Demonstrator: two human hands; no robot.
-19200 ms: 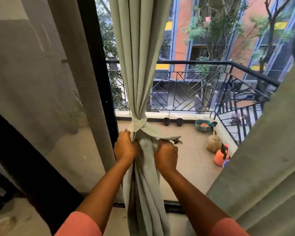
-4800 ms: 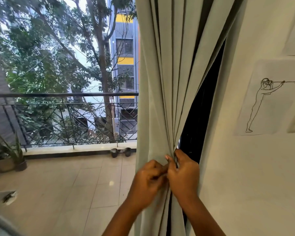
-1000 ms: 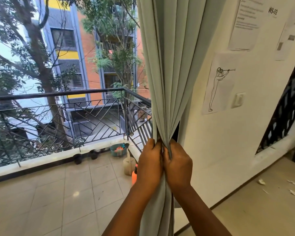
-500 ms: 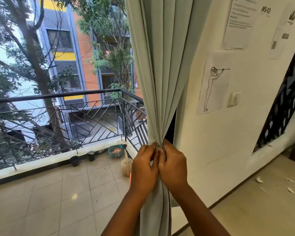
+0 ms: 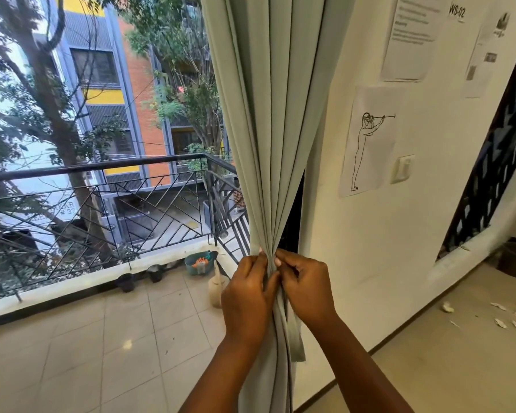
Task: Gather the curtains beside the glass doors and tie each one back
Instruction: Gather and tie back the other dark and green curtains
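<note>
One pale grey-green pleated fabric curtain (image 5: 268, 120) hangs down the middle of the view, bunched into a narrow column where two bare hands meet on it. The left hand (image 5: 249, 296) wraps the gathered folds from the left, fingers curled round the fabric; the right hand (image 5: 306, 289) pinches the same bundle from the right, its fingertips touching the cloth just beside the left thumb. A flat strip of the same grey-green fabric (image 5: 295, 338) hangs loose just below the right hand.

Right of the grip, the cream wall (image 5: 370, 248) carries four paper sheets. One reads "WS-02" (image 5: 456, 10); the printed notice (image 5: 411, 37) beside it is too blurred to read. Nearest the hands is a line drawing of a standing figure aiming a long tube (image 5: 368, 141), with one cream wall switch (image 5: 402, 169) just beside it.

Left of the grip, beyond a black metal balcony railing (image 5: 102, 198), faint lettering ending "# 37" (image 5: 67, 210) shows on a far wall. On the tiled balcony floor stand two small dark pots (image 5: 140, 277), one teal tub (image 5: 199, 262) and one beige jug (image 5: 216, 289).
</note>
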